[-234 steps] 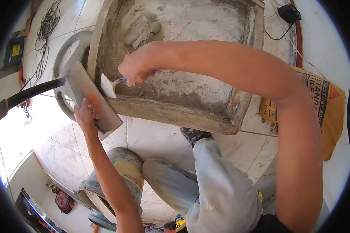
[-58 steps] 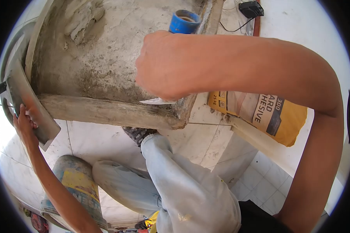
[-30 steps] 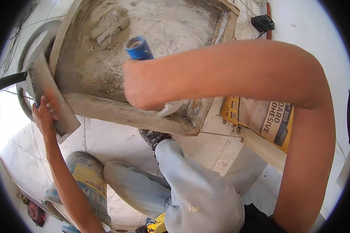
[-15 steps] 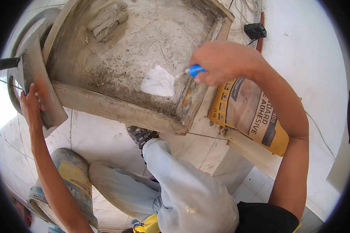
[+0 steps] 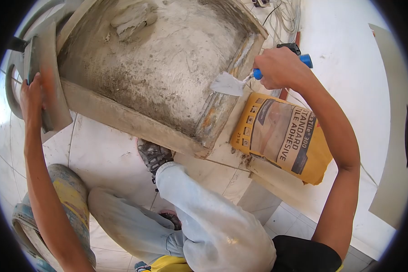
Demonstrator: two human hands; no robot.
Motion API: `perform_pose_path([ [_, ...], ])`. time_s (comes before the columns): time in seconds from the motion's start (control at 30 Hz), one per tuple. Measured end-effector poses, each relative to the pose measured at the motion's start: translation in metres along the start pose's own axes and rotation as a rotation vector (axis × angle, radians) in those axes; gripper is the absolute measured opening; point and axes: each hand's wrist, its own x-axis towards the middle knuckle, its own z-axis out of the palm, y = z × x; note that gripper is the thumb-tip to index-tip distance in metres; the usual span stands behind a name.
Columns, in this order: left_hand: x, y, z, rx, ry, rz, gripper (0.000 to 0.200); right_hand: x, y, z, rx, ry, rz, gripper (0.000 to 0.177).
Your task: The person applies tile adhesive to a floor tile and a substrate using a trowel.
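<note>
Right hand has its grip closed tight on the blue-handled scraper, blade resting on the right inside wall of the mortar tray. Left hand grip is pinching a flat trowel at the tray's left edge, adhesive bag on the floor just beside

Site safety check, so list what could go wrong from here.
1. The right hand holds the trowel against the tray wall. Mortar may flick over the rim onto the adhesive bag lying beside it.
2. The left hand grips the float tilted at the tray's corner. It could slip and chip the floor tiles.
</note>
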Motion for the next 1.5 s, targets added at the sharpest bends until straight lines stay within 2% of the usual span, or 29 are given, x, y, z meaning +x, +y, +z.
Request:
perform_pose_path([
  [0.03,-0.003,0.000,0.003,-0.007,-0.003,-0.020,0.053,-0.006,-0.004,-0.004,-0.019,-0.006,-0.009,0.029],
  [0.1,-0.013,0.008,0.006,-0.094,0.140,0.027,0.043,-0.016,-0.009,-0.008,0.229,-0.197,-0.038,0.027],
  [0.2,-0.014,0.011,0.001,-0.062,0.122,0.019,0.045,-0.028,-0.025,0.009,0.284,-0.202,-0.147,0.027],
  [0.3,-0.001,0.001,0.003,-0.021,0.071,0.013,0.049,-0.030,-0.041,0.014,0.100,-0.201,-0.150,0.028],
  [0.43,0.000,0.003,0.004,-0.031,0.082,-0.006,0.054,-0.008,-0.028,-0.003,-0.083,-0.058,-0.040,0.020],
  [0.5,-0.002,0.005,0.002,0.006,0.035,-0.034,0.056,-0.011,-0.032,-0.014,-0.058,-0.077,-0.031,0.017],
  [0.57,0.002,0.001,0.005,-0.002,0.070,-0.024,0.058,-0.024,-0.038,-0.017,0.101,-0.166,-0.113,0.018],
  [0.6,0.004,0.000,0.007,-0.013,0.106,-0.005,0.061,-0.032,-0.047,-0.024,0.079,-0.288,-0.128,0.029],
  [0.7,-0.007,0.008,0.003,-0.079,0.090,-0.005,0.061,-0.027,-0.045,-0.012,0.052,-0.267,-0.122,0.030],
  [0.73,-0.011,0.010,0.002,-0.083,0.092,-0.004,0.061,-0.017,-0.034,0.003,-0.013,-0.130,-0.111,0.029],
  [0.83,-0.011,0.017,-0.006,-0.026,0.116,-0.021,0.058,-0.004,-0.021,-0.015,-0.061,-0.099,-0.001,0.029],
  [0.9,-0.012,0.017,-0.005,-0.028,0.072,-0.022,0.056,-0.002,-0.006,-0.020,-0.063,-0.065,-0.008,0.031],
  [0.97,-0.007,0.013,-0.004,-0.038,0.067,0.000,0.053,0.002,0.004,-0.020,0.770,-0.301,-0.092,0.040],
  [1.03,0.002,-0.002,0.006,0.024,0.180,0.124,0.050,0.010,-0.012,0.013,1.331,-0.188,0.025,0.046],
  [1.1,-0.016,0.026,-0.016,-0.088,-0.005,-0.005,0.047,0.022,-0.051,0.044,1.669,0.066,0.169,0.043],
  [1.17,-0.009,0.024,-0.019,-0.056,-0.059,0.006,0.045,0.038,-0.083,0.049,1.996,0.077,0.103,0.036],
  [1.2,0.003,0.016,-0.021,-0.048,-0.051,0.037,0.045,0.051,-0.094,0.055,2.022,0.100,0.102,0.036],
  [1.27,0.024,0.006,-0.028,-0.131,-0.462,0.057,0.050,0.072,-0.114,0.077,2.482,0.361,0.238,0.030],
  [1.3,0.024,0.006,-0.024,-0.103,-0.466,0.086,0.050,0.082,-0.116,0.087,2.520,0.373,0.248,0.030],
  [1.37,0.012,0.015,-0.023,-0.080,-0.277,0.036,0.047,0.105,-0.106,0.096,2.561,0.666,0.468,0.028],
  [1.4,0.001,0.026,-0.024,-0.012,-0.194,0.051,0.055,0.116,-0.095,0.103,2.580,0.676,0.473,0.028],
  [1.47,-0.013,0.046,-0.027,0.078,-0.130,0.061,0.057,0.127,-0.078,0.115,2.654,0.514,0.619,0.031],
  [1.5,-0.016,0.050,-0.030,0.157,-0.070,0.053,0.060,0.128,-0.084,0.119,2.662,0.516,0.618,0.031],
])
